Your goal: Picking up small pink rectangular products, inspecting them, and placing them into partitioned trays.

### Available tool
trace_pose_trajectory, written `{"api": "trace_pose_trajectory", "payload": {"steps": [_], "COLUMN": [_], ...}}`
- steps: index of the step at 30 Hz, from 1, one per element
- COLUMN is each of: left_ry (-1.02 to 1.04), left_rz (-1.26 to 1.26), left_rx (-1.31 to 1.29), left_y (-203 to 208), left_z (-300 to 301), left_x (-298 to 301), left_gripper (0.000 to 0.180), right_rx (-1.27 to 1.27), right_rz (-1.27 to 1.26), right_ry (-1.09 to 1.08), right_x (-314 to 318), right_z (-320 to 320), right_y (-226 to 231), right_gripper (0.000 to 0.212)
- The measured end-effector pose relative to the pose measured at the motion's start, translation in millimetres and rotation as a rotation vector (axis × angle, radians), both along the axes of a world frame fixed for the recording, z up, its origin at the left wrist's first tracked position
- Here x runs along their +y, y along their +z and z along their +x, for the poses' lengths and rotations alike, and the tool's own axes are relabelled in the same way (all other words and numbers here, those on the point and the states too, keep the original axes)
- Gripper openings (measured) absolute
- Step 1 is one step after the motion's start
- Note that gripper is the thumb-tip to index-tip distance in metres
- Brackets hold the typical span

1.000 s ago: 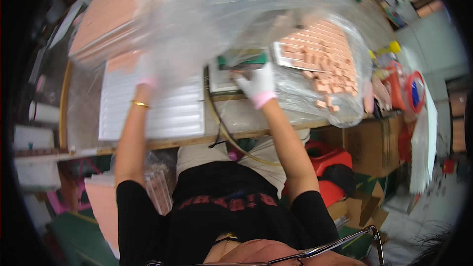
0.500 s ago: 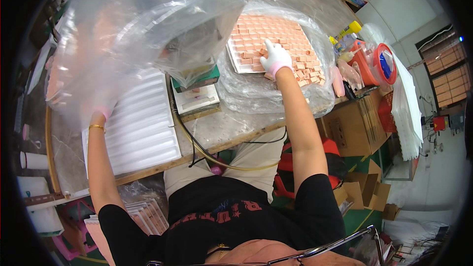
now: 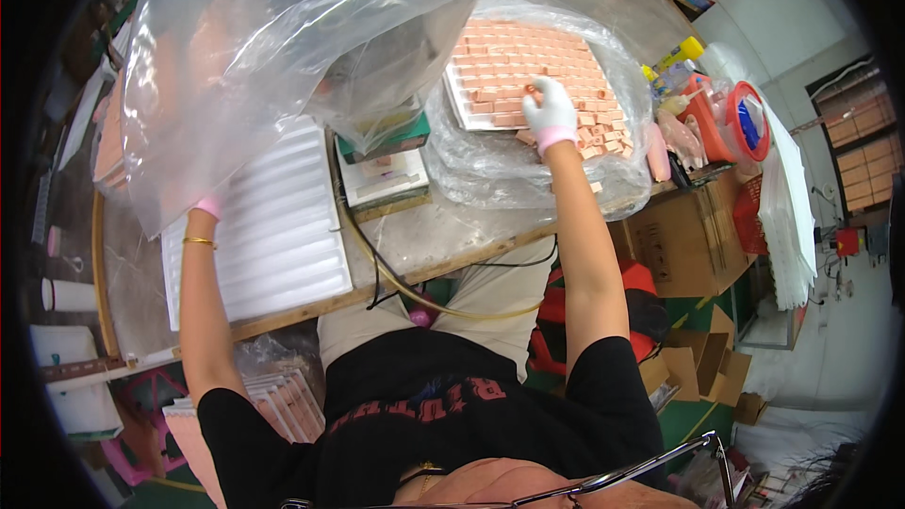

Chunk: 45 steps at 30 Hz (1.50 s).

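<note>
My right hand [image 3: 550,111], in a white glove with a pink cuff, is over a white tray [image 3: 459,99] covered with rows of small pink block-like pieces [image 3: 528,45]. Its fingers are drawn together on one small pink piece [image 3: 532,90]. Loose pieces [image 3: 603,137] lie jumbled beside my wrist, at the tray's near right corner. On the left, my left hand [image 3: 208,205] shows little more than a pink cuff. A clear plastic sheet [image 3: 273,57] hangs over it and hides its fingers. Beneath that arm lies a white ridged tray [image 3: 273,245].
Between the trays stands a small stack with a green block [image 3: 396,139]. Crumpled clear plastic [image 3: 462,184] surrounds the piece-filled tray. To the right are a red-rimmed basket [image 3: 745,123] and a yellow bottle [image 3: 681,53]. A cable [image 3: 363,245] crosses the table's front edge [image 3: 452,264].
My right hand has gone from spread fingers to closed fingers on a small piece, shifting slightly right. The plastic sheet over my left hand has changed shape. The whole view has moved slightly.
</note>
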<state>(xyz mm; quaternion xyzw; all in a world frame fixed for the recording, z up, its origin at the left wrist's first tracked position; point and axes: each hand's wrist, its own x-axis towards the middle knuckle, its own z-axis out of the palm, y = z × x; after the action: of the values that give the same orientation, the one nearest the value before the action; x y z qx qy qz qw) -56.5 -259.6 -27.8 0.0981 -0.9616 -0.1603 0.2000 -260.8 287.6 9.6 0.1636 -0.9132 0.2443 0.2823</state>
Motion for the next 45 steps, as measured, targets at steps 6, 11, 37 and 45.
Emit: {"api": "trace_pose_trajectory", "payload": {"steps": [6,11,37,45], "left_ry": [-0.289,-0.34,-0.448,-0.087], "left_rz": [0.979,0.791,0.455,0.228], "left_rx": [-0.023,-0.124,0.163,0.154], "left_y": [27,44,35,22], "left_z": [29,31,21,-19], "left_x": [191,251,268,260], "left_gripper": [0.034,0.037,0.031,0.032], "right_rx": [-0.901,-1.21,-0.541,-0.736], "right_rz": [-0.978,-1.058,-0.08,-0.556], "right_ry": [0.704,0.74,0.805,0.504], "right_x": [-52,-102,-91,-67], "right_z": [104,165,160,161], "right_y": [20,11,42,21], "right_gripper": [0.027,0.035,0.027,0.03]}}
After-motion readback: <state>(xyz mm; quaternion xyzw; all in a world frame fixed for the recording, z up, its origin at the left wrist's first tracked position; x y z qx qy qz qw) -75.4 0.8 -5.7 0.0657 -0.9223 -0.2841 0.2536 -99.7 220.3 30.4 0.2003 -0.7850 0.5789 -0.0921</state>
